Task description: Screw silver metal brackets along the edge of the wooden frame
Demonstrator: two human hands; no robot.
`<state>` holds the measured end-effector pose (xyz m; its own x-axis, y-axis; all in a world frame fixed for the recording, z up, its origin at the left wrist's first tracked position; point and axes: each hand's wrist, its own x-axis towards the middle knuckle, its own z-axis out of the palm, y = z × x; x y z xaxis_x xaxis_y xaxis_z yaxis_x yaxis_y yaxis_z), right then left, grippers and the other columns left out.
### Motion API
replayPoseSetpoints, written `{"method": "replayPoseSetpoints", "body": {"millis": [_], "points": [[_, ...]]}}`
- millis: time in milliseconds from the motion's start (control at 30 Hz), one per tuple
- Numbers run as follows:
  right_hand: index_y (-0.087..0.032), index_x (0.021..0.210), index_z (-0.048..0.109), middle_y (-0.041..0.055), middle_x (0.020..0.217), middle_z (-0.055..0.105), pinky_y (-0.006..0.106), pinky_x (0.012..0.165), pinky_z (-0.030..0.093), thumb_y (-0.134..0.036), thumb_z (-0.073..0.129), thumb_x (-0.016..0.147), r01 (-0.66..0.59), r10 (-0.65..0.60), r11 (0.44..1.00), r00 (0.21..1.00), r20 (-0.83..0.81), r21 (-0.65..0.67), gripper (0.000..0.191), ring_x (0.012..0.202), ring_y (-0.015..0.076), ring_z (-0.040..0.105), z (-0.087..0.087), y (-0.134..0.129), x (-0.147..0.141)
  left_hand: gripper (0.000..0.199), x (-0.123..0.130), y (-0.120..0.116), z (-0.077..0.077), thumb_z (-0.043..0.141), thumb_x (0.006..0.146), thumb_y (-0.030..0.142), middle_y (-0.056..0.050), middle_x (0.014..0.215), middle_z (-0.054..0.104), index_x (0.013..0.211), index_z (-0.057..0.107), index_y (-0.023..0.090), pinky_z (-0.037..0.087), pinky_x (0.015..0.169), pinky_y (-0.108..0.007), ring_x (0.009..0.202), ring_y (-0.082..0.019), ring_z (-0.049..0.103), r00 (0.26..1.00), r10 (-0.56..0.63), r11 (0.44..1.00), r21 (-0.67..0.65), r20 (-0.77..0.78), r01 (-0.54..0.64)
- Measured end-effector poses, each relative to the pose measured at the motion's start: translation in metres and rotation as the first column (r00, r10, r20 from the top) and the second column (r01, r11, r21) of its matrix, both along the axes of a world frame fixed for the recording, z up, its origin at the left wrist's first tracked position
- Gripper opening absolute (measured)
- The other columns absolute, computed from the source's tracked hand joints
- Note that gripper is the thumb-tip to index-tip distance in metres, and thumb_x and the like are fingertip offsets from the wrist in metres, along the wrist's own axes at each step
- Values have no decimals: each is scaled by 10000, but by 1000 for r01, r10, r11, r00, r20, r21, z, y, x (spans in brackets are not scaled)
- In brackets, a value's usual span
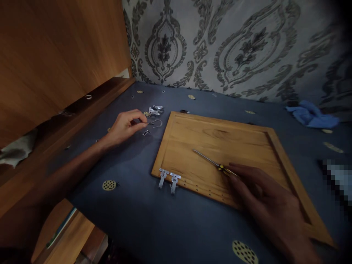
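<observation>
My right hand (264, 198) holds a screwdriver (206, 157) with a yellow and black handle over the wooden panel (214, 139), its tip pointing left. Two metal hinges (162, 178) sit at the panel's near left edge, beside a row of small holes. Left of the panel, my left hand (129, 124) has thumb and forefinger pinched together just above the blue cloth surface (115, 165). What lies between those fingertips is too small to tell. Small screws (151, 123) lie at the fingertips, and more metal hinges (156, 110) lie just behind.
A crumpled blue cloth (312, 114) lies at the back right. Wooden cabinetry (63, 47) rises on the left, and patterned wallpaper (192, 44) covers the wall behind. A dark object with a blurred surface (338, 179) is at the right edge.
</observation>
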<state>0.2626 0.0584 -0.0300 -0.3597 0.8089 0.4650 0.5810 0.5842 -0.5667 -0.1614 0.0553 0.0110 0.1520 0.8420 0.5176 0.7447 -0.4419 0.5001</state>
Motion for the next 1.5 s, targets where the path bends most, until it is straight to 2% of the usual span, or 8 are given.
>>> {"method": "replayPoseSetpoints", "body": {"millis": [100, 333, 500, 633, 867, 1033, 1167, 1500], "points": [[-231, 1129, 793, 120, 1175, 832, 492, 925, 680, -323, 664, 1028, -83, 80, 993, 996, 33, 86, 188, 1071, 307, 815, 11, -13, -12, 236, 30, -9, 13, 682, 1005, 377, -25, 785, 750, 887, 695, 173, 540, 628, -233, 677, -149, 693, 991, -98, 982, -153, 89, 111], [-228, 1271, 723, 61, 1017, 806, 353, 814, 629, -192, 649, 1063, -273, 275, 953, 962, 2, 135, 223, 901, 210, 778, 36, -44, -49, 126, 92, -17, 35, 717, 945, 296, -19, 888, 763, 924, 701, 174, 596, 770, -278, 853, -180, 746, 894, -307, 759, -483, 327, 437], [-265, 1138, 776, 14, 897, 787, 299, 741, 604, -199, 669, 1040, -301, 290, 949, 951, -105, -100, 159, 795, 184, 756, 35, -57, -53, 70, 114, -12, 36, 670, 932, 230, -8, 851, 772, 912, 712, 177, 581, 694, -255, 777, -167, 737, 815, -413, 596, -556, 405, 579], [-285, 952, 818, 6, 855, 823, 318, 745, 625, -238, 765, 950, -277, 157, 875, 938, -309, -396, 71, 780, 196, 785, 30, -68, -56, 75, 125, -11, 30, 632, 922, 192, 10, 802, 742, 888, 695, 169, 552, 641, -232, 687, -130, 701, 781, -417, 510, -592, 464, 624], [-241, 882, 833, 33, 755, 837, 239, 480, 594, -506, 793, 936, -283, -68, 681, 893, -444, -675, 273, 595, 181, 784, 22, -89, -67, 209, 115, -28, 17, 626, 1013, 272, -36, 1054, 794, 1173, 723, 181, 583, 778, -263, 962, -199, 759, 909, -357, 768, -488, 213, 416], [-218, 921, 822, 59, 836, 849, 208, 420, 560, -540, 812, 908, -385, -163, 494, 840, -518, -779, 323, 510, 137, 730, 25, -87, -72, 461, 105, -54, 13, 787, 995, 493, -68, 1255, 766, 1368, 645, 263, 622, 911, -345, 1137, -267, 744, 910, -397, 788, -464, 121, 405], [-208, 901, 797, 4, 668, 760, 207, 440, 557, -556, 839, 882, -472, -208, 339, 806, -554, -814, 351, 461, 114, 668, 27, -86, -77, 669, 111, -65, 10, 883, 924, 467, -87, 1335, 732, 1486, 550, 319, 572, 1101, -478, 1257, -321, 691, 884, -465, 818, -407, -50, 407], [-228, 834, 687, -77, 460, 569, 158, 334, 364, -566, 733, 942, -504, -145, 215, 831, -537, -837, 358, 326, 69, 475, 32, -87, -79, 653, 121, -72, 10, 827, 976, 402, -83, 1308, 739, 1531, 491, 329, 548, 1086, -514, 1229, -338, 689, 874, -464, 844, -372, -145, 387]]}}
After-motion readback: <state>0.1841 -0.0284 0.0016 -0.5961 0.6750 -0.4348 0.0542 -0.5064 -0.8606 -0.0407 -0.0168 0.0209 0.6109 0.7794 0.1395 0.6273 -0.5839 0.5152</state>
